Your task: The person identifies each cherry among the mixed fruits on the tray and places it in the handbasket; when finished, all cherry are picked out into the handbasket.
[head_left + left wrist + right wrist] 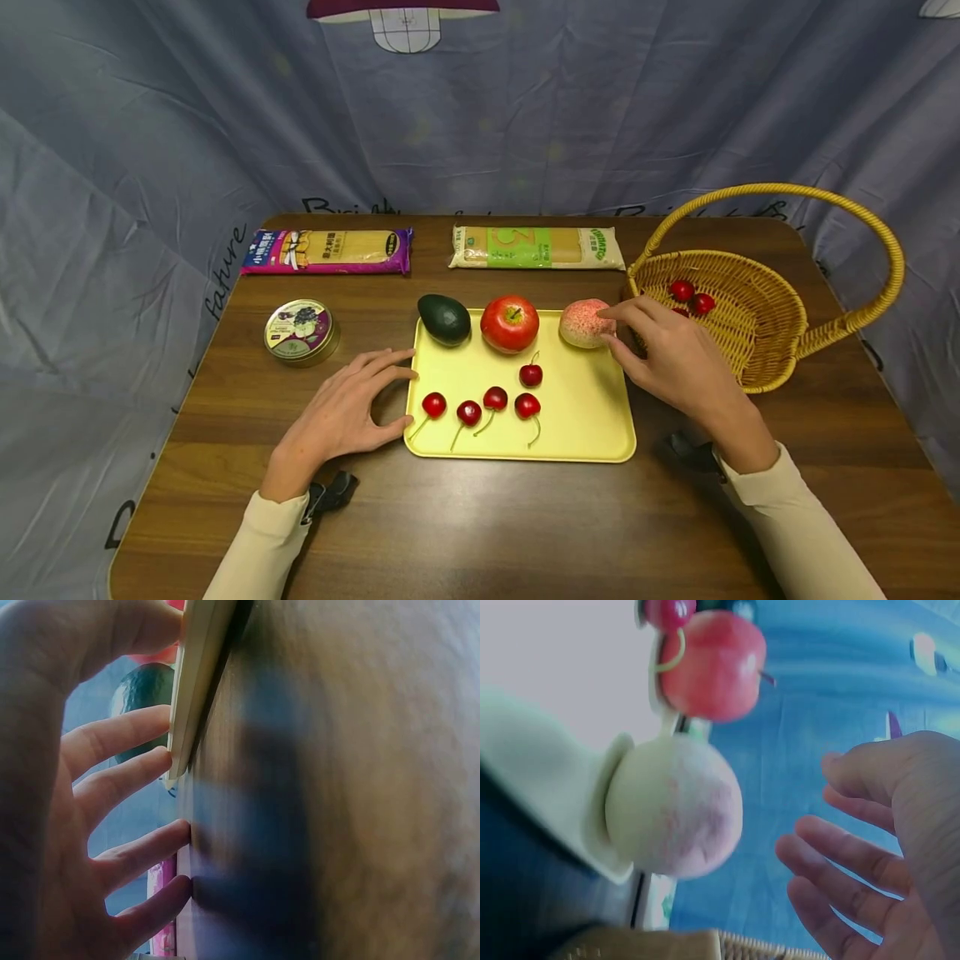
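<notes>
Five glossy cherries [495,397] with thin green stems lie on a shallow, smooth tray [577,429], pale yellow and rectangular, with rounded corners and a raised rim. Along its far side sit three larger fruits: a dark green, pear-shaped avocado [444,320] at the left corner, a round red apple [508,327] with a short stem in its dimpled top, and a speckled pink-and-cream peach [581,325] at the right corner. The left hand [339,419] is spread and grips nothing; its thumb and two fingertips touch the left side of the tray. The right hand [678,358] is beside the peach, fingers loosely bent and holding nothing. Contact with the peach appears doubtful: the head view overlaps the two, while the soft right wrist view shows a gap. To the right stands a yellow woven basket [772,325] with a tall, wrapped, arched handle; small red fruits [682,290] lie inside. Farther back, a purple-edged pasta pack [348,252] and a green-and-cream pasta pack [525,248], both flat and film-wrapped, rest on the wood-grain tabletop [465,525]. A round metal tin [301,332] with a printed lid stands left of the tray.
</notes>
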Action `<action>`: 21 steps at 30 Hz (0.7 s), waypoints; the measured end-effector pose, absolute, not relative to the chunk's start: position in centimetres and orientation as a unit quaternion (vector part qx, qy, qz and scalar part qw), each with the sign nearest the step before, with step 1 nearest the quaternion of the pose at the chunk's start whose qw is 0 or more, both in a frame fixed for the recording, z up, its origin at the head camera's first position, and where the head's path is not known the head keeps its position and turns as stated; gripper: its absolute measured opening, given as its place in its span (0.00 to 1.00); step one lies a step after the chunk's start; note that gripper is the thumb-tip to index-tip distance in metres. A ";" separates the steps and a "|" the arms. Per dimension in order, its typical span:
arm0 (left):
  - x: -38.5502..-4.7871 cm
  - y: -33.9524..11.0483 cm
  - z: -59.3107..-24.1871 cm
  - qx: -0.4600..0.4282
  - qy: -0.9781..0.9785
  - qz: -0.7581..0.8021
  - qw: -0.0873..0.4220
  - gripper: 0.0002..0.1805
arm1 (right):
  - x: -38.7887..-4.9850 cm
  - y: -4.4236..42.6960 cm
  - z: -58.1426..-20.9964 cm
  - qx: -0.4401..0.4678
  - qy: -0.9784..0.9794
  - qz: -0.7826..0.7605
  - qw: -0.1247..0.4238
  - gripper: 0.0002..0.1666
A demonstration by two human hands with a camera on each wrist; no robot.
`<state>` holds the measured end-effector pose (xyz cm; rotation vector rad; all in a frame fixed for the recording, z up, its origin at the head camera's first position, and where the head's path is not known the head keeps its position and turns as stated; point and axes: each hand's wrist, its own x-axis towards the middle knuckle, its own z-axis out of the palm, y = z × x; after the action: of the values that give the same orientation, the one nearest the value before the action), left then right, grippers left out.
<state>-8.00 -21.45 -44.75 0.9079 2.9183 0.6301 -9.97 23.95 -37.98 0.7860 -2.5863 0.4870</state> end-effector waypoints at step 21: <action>-7.9 -21.4 -44.6 0.286 0.936 0.205 0.017 0.32 | -9.6 18.7 -41.3 0.355 -0.908 0.197 0.104 0.17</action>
<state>-7.94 -21.42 -44.64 0.8876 2.9080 0.6379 -9.64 18.73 -41.34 1.0468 -2.6780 0.5821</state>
